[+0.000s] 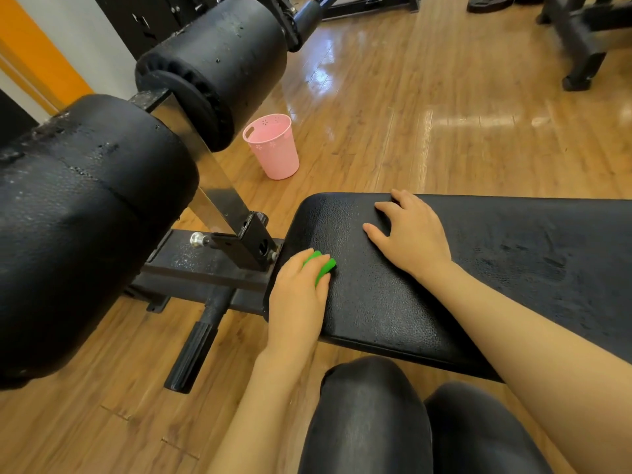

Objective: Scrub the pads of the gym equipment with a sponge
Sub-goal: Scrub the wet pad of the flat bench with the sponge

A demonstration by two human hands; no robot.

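One bright green sponge [320, 265], pressed to the near left corner of a flat black textured vinyl bench pad [376, 302], mostly covered by the left hand [298, 295]. Left grip: fingers curled over the top of the sponge, holding it against the pad, with only the green far edge showing past the fingertips. Right hand [412, 234]: laid palm down on the same pad, just beyond and to the right of the sponge, fingers spread and nearly straight, holding nothing. Pad surface: pebbled, glossy near the hands, with duller patches and smears farther right. Two bare forearms reaching in from below; two knees in shiny black fabric [372, 415] at the bottom edge, just short of the pad.

Left of the pad: black steel frame [205, 265] with a silver pin and a ribbed black handle pointing at the floor. Above the frame, two large black cylindrical roller pads [85, 217], one near and one farther back, joined by a bare metal upright; skin of both cracked and flecked.

Beyond the frame, one pink plastic bucket [273, 148] with cut-out handles, upright on the floor, apart from the bench. Floor [444, 124]: glossy wood-look planks with bright window glare. Far corners: further black gym equipment, a weight plate, and an orange and white wall at left.
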